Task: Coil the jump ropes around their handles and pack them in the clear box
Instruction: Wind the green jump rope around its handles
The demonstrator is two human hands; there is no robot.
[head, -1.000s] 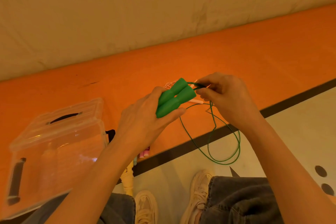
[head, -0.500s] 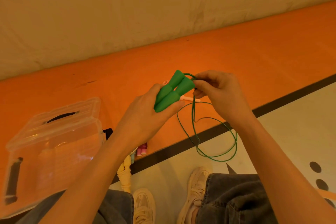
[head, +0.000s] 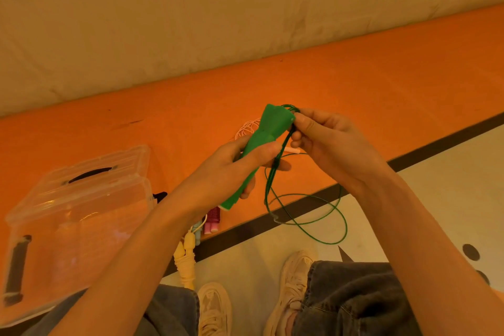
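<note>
My left hand point(head: 231, 172) grips the two green handles point(head: 268, 131) of a jump rope, held together and pointing up and to the right. My right hand point(head: 327, 142) pinches the thin green cord point(head: 305, 218) right at the handles' top end. The cord runs down beside the handles and hangs in loose loops below my hands. The clear box point(head: 73, 221) sits on the orange floor at the left, its lid with a black handle tilted open behind it. A yellow rope point(head: 186, 259), a pink one point(head: 214, 219) and a white one point(head: 249, 127) lie on the floor, partly hidden by my arms.
A pale wall rises behind the orange floor strip point(head: 381, 84). A dark line point(head: 436, 144) separates the orange from a pale floor area at the right. My shoes point(head: 215, 308) and jeans-clad legs fill the bottom edge.
My left hand has tilted the green handles more upright. My right hand has brought the cord up to their top end. The hanging loops have shifted a little.
</note>
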